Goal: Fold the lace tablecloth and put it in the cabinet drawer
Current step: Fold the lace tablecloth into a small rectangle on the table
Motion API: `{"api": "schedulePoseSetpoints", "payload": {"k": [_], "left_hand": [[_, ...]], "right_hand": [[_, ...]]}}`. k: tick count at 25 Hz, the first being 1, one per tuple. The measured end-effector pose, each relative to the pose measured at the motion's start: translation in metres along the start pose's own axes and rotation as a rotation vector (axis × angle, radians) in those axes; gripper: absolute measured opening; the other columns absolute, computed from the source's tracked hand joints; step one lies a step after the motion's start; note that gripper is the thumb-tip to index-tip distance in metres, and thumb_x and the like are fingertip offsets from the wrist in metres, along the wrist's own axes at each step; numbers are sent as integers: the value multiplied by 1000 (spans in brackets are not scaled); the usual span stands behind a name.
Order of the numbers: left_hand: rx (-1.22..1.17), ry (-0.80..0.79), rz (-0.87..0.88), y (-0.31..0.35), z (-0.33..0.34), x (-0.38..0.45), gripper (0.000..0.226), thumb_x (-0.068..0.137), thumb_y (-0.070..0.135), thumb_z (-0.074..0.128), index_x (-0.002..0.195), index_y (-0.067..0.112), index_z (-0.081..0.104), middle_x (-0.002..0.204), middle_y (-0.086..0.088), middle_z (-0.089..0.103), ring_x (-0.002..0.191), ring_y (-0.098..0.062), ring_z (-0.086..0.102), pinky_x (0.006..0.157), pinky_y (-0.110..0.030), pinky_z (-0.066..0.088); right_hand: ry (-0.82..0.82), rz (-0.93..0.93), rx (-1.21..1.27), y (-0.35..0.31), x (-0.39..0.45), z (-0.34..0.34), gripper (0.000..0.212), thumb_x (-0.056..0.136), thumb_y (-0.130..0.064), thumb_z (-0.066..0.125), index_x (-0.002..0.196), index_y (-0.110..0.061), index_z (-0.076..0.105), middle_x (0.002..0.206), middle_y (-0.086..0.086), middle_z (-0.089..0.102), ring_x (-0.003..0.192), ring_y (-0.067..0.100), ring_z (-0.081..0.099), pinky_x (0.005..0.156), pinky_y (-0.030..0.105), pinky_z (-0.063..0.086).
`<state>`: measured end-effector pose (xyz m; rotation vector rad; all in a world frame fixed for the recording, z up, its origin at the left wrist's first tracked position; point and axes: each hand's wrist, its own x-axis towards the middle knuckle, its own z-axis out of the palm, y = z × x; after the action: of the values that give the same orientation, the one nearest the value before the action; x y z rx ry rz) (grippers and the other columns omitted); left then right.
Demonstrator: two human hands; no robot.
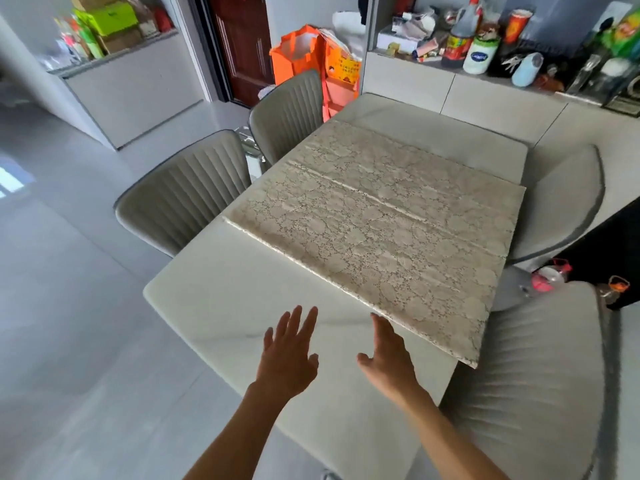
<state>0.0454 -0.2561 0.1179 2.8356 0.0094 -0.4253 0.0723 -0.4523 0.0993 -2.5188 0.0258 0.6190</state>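
A cream lace tablecloth (pixel 388 216) lies flat across the middle of the white table (pixel 221 289), with a raised crease running across it and its right edge hanging past the table's side. My left hand (pixel 289 355) hovers open over the bare near part of the table, fingers spread, holding nothing. My right hand (pixel 388 358) is open too, its fingertips just at the cloth's near edge. The cabinet drawer is not identifiable in this view.
Grey padded chairs stand around the table: two on the left (pixel 183 199), one at the right (pixel 568 206), one close at lower right (pixel 530 382). An orange bag (pixel 301 50) stands behind. A cluttered counter (pixel 485 39) lines the back wall above light cabinets.
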Motion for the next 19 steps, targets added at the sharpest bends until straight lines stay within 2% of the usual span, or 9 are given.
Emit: {"api": "schedulePoseSetpoints", "payload": {"k": [3,7,14,19], "left_hand": [[18,-44,10,-37,-12,40,82,95,37,47,153,31,-9,164,-1,-2,150,-23,2,120,-47,12],[77,-122,108,-84,-26,89,80,95,38,47,154,30,-6,164,-2,0,150,-24,5,119,-47,13],[159,-273,350,-160,-42,172,76,94,37,46,155,27,1,163,-3,6,149,-24,8,120,-48,13],[322,-209,468,-174,-42,227,68,95,36,43,154,22,11,161,-6,15,147,-25,15,119,-47,14]], "right_hand": [[-12,18,22,-42,43,21,80,94,-29,55,157,-23,6,166,2,7,150,27,17,117,41,26],[26,90,31,-83,86,31,79,93,-30,55,156,-22,9,166,4,7,149,29,19,116,41,28],[112,404,-5,-115,95,62,77,91,-25,52,156,-23,10,166,2,6,149,29,17,113,44,30],[174,458,-100,-122,117,71,77,90,-26,51,156,-24,11,166,2,6,147,28,21,108,41,37]]}}
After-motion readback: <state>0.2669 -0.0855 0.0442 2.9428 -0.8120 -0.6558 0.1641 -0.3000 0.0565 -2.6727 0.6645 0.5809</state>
